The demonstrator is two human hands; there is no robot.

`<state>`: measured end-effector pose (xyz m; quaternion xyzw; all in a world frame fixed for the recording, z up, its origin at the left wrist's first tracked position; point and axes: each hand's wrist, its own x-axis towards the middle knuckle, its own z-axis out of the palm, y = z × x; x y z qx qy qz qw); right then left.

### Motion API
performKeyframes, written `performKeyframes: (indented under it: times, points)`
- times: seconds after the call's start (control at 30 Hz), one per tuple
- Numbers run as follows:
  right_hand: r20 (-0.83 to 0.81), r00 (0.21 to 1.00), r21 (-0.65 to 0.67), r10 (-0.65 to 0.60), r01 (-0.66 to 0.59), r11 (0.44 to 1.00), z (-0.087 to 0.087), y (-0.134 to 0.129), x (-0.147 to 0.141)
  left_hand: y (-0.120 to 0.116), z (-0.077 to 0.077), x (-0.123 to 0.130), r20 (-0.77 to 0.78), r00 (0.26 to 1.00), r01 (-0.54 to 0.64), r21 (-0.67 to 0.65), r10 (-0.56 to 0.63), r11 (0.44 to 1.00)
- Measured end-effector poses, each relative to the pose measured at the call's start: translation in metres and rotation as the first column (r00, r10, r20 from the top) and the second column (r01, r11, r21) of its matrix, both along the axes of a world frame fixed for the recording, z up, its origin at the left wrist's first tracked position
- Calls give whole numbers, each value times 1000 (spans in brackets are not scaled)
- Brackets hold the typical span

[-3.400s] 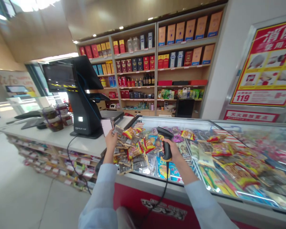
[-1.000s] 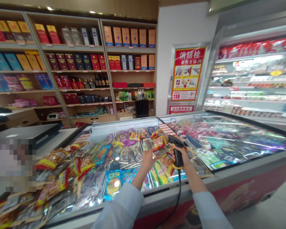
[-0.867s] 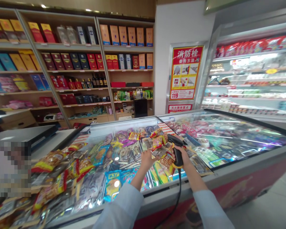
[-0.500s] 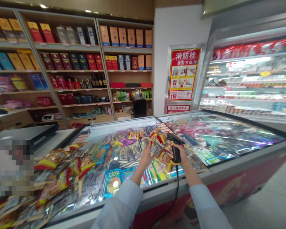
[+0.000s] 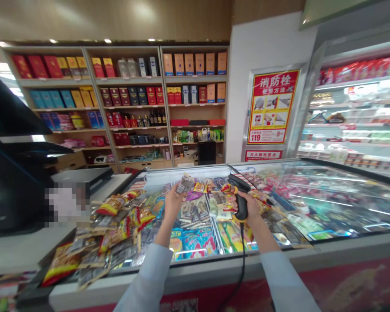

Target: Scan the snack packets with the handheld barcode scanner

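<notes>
Above the freezer's glass top, my left hand (image 5: 173, 198) is closed on a small grey snack packet (image 5: 185, 184), which is raised and tilted. My right hand (image 5: 248, 207) grips a black barcode scanner (image 5: 241, 197) by its handle, and its cable hangs down over the freezer's front. A red and yellow snack bag (image 5: 230, 200) is beside the scanner, at my right fingers; whether they hold it too is unclear. More packets lie on the glass under and behind my right hand. At the left, a heap of red and yellow bags (image 5: 112, 204) and grey packets covers the glass.
The chest freezer (image 5: 195, 269) spans the front, its metal rim nearest me. Left of it stands a counter (image 5: 16, 255) with a dark machine (image 5: 13, 173). Behind are shelves of boxes (image 5: 134, 96), a red fire-hydrant poster (image 5: 269, 107) and a lit cooler (image 5: 360, 117).
My left hand has moved left, away from the scanner, with the grey packet lifted in it. My right hand still holds the scanner. The view has shifted left and up, showing the dark machine.
</notes>
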<state>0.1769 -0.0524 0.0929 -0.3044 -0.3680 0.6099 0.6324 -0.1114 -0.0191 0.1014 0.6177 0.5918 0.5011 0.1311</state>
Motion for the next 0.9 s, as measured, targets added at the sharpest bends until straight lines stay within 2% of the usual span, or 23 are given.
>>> performKeyframes:
  times: [0.1,0.23,0.3,0.4,0.53,0.9]
  points:
    - [-18,996,10,91,-91,996,-5,3,-33,-3,-11,-15,-11,991,-131,23,131,991]
    - [40,983,-28,178,-177,984,-25,11,-66,-2,-39,-16,-23,966,-256,56,258,965]
    - [72,974,-53,217,-213,976,-36,14,-75,1,-52,-14,-47,960,-269,102,275,958]
    - [97,972,-33,212,-210,977,-44,16,-81,6,-66,-12,-109,961,-233,189,256,954]
    - [97,972,-15,216,-215,976,-41,11,-80,8,-71,-11,-152,959,-193,261,238,946]
    - [20,968,-25,250,-249,968,-41,5,-75,1,-64,-12,-200,935,-252,210,294,945]
